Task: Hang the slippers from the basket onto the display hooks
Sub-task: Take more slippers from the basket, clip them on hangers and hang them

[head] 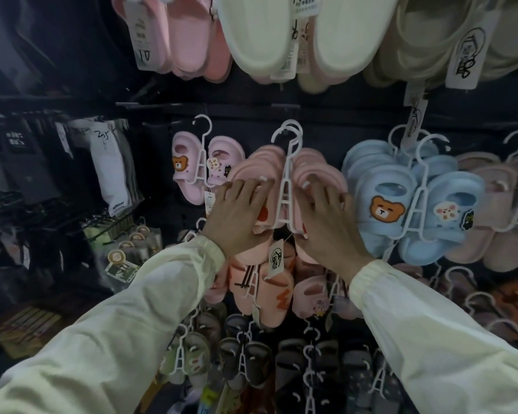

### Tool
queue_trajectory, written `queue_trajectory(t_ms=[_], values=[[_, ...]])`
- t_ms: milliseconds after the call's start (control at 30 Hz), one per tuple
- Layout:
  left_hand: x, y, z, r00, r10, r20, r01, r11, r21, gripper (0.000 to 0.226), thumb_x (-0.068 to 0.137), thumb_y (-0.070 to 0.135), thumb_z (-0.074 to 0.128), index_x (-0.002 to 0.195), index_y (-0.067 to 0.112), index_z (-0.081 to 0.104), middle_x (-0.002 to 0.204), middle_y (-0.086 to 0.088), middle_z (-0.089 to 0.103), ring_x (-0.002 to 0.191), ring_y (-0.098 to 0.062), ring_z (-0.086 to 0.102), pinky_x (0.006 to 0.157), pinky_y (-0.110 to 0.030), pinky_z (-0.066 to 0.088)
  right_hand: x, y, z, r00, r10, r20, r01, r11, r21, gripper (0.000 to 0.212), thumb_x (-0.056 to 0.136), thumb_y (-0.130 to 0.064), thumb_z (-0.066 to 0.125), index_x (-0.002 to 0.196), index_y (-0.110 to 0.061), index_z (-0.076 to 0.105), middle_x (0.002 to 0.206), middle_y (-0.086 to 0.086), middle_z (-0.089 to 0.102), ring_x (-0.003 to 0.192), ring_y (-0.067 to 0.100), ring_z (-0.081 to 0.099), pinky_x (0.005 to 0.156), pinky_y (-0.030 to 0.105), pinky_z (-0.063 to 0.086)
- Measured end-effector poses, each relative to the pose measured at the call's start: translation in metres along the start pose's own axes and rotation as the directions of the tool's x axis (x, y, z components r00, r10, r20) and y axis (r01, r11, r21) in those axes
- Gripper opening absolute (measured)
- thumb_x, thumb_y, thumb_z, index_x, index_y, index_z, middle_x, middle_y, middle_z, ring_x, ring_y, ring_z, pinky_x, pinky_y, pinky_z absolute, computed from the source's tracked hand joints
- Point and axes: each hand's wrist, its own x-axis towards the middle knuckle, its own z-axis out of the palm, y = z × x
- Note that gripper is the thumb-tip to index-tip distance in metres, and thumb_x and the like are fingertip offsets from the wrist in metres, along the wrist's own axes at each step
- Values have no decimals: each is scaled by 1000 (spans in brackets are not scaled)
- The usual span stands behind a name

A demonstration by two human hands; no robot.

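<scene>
Left hand (240, 215), right hand (326, 224) seemingly on slippers (262, 162)

Dark display wall (326, 115), hung with slippers on white hangers (286, 174): cream slippers (341, 40) topmost; pink slippers (189, 165), peach slippers (266, 162), blue slippers (380, 204) mid-row; grey slippers (293, 363) lowest.

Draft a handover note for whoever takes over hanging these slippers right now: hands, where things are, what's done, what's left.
Left hand: fingers spread flat on the left slipper of the peach pair.
Right hand: flat on the right slipper of the same pair.
Things: the pair's white hanger hangs in its row, left of the blue slippers. The basket is not in view.
Done: this pair looks hung.
Left: let go and fetch the next pair. How many remain cannot be told.
</scene>
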Motion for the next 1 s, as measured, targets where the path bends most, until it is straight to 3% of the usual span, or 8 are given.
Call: queue_trajectory(t_ms=[267, 500, 800, 900, 1000], values=[[15, -2, 22, 1000, -19, -14, 19, 1000, -23, 90, 67, 55, 73, 142, 14, 45, 124, -8, 55, 106, -32, 53, 89, -45, 39, 20, 4, 25, 999, 32, -32, -34, 995, -92, 93, 57, -40, 85, 137, -12, 47, 137, 17, 42, 113, 36, 44, 83, 46, 42], [30, 1, 40, 994, -88, 60, 90, 996, -28, 93, 65, 53, 77, 142, 13, 45, 126, -9, 56, 108, -31, 54, 92, -45, 41, 34, 5, 42, 998, 69, -5, -69, 996, -55, 97, 62, -38, 84, 144, -12, 39, 138, 18, 39, 113, 37, 44, 84, 50, 43], [34, -1, 50, 990, -140, 33, 142, 984, -106, 92, 65, 47, 79, 143, 11, 47, 126, -13, 57, 108, -35, 53, 95, -46, 43, 39, -3, 49, 991, 132, 39, -129, 990, -61, 93, 63, -25, 83, 145, -12, 40, 139, 18, 43, 116, 38, 49, 89, 51, 44], [31, 1, 47, 990, -143, 17, 144, 983, -112, 95, 65, 51, 79, 143, 11, 43, 128, -16, 52, 112, -36, 48, 100, -50, 41, 34, -4, 48, 992, 127, 23, -127, 992, 8, 86, 73, -24, 78, 148, -14, 36, 146, 19, 38, 126, 40, 41, 96, 55, 42], [25, 7, 43, 980, -192, 49, 197, 974, -115, 100, 68, 57, 74, 150, 14, 36, 140, -22, 42, 129, -43, 37, 108, -56, 33, 24, -3, 47, 992, 127, 24, -129, 986, 102, 88, 79, -26, 75, 153, -14, 29, 156, 20, 28, 139, 40, 22, 105, 60, 37]])
